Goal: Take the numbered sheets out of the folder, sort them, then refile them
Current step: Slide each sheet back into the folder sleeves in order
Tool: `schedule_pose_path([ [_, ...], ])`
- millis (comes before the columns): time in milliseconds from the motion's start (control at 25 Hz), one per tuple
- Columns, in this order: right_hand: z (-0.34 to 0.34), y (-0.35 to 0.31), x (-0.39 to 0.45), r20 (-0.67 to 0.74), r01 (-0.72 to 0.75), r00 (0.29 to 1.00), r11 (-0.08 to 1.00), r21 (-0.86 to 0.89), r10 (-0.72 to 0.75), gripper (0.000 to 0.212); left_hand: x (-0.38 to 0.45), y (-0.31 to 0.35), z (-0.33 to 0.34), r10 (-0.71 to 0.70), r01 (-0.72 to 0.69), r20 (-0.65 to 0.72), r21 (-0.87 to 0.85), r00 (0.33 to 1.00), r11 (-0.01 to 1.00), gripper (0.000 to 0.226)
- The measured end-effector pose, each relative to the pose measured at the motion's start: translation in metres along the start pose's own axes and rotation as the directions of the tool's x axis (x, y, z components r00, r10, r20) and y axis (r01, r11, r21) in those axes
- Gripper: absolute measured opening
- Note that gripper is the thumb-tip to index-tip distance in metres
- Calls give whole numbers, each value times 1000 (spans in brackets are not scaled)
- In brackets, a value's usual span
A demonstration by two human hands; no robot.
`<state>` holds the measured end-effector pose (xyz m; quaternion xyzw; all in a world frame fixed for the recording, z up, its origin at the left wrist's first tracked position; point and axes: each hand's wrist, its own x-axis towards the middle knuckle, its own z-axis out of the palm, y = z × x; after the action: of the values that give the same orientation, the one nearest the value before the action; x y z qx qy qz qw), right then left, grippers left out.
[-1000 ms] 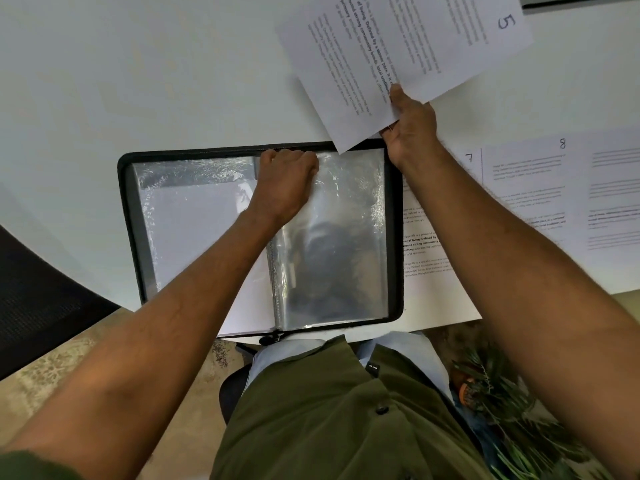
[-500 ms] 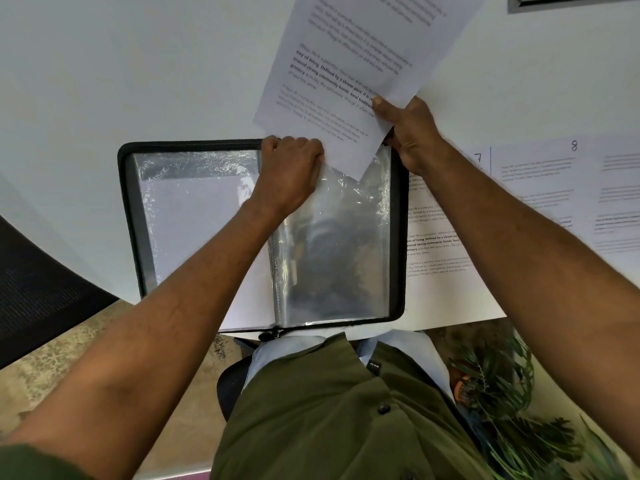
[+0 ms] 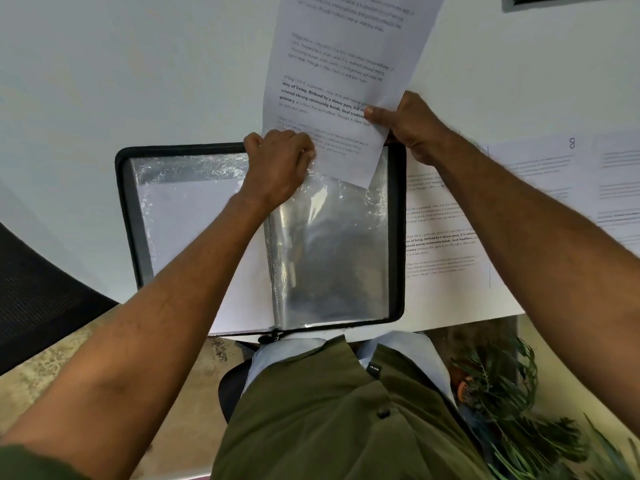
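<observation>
Refiling: printed sheet [image 3: 341,81] at mouth of clear sleeve [image 3: 329,244], right-hand page of open folder [image 3: 397,233] on table [image 3: 138,64].

Right hand [image 3: 408,128] clamped on sheet's right edge; left hand [image 3: 280,164] closed on sleeve's top edge, beside spine. Lower corner at the opening; whether inside, cannot tell. Best handled: mouth held wide, sheet squared to sleeve, fed straight down. Other numbered sheets [image 3: 540,188] flat, right of folder.

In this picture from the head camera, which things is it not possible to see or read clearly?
- Number on the held sheet: its top is cut off by the upper frame edge.
- Left hand fingers: curled under at the clear sleeve opening; whether the sheet's corner is inside cannot be told.
- Sheet beside the folder: its number is hidden by the right hand.
- Small body text: too blurred to read.
</observation>
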<state>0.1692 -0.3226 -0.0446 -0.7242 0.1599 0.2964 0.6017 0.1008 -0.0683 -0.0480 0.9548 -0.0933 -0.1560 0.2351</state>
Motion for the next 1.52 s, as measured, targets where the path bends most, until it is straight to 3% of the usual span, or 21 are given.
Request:
schedule_pose_path([
  [320,-4,-1,7,14,31,999,993,-116,-29,42,4,-31,-19,-74,65,60,138,995,988,26],
  [520,-5,-5,8,36,15,999,991,-136,-11,47,6,-40,-27,-205,197,32,166,978,966,29],
  [600,-5,-9,7,55,16,998,990,-142,-9,55,8,-40,-28,-241,235,61,87,969,968,24],
  [680,-6,-11,7,71,15,998,986,-166,-3,51,11,-40,-28,-311,320,87,-115,946,940,18],
  [760,-8,-12,9,78,21,997,980,-197,-6,44,12,-43,-29,-419,442,147,-395,896,805,23],
  [840,-9,-13,11,71,24,997,974,-227,-8,41,13,-48,-29,-471,491,190,-551,861,675,20],
  [920,-10,-15,13,67,17,998,972,-235,-1,41,15,-55,-27,-468,490,189,-534,863,689,5],
  [1240,-12,-21,13,47,19,999,979,-203,-9,38,26,-55,-28,-426,522,302,-462,853,717,19],
  [1400,-10,-21,12,152,-19,987,973,-232,56,38,23,-53,-33,-432,530,317,-610,845,589,17],
  [1520,-9,-20,12,260,-55,954,941,-334,148,50,25,-51,-33,-466,515,281,-686,839,514,16],
])
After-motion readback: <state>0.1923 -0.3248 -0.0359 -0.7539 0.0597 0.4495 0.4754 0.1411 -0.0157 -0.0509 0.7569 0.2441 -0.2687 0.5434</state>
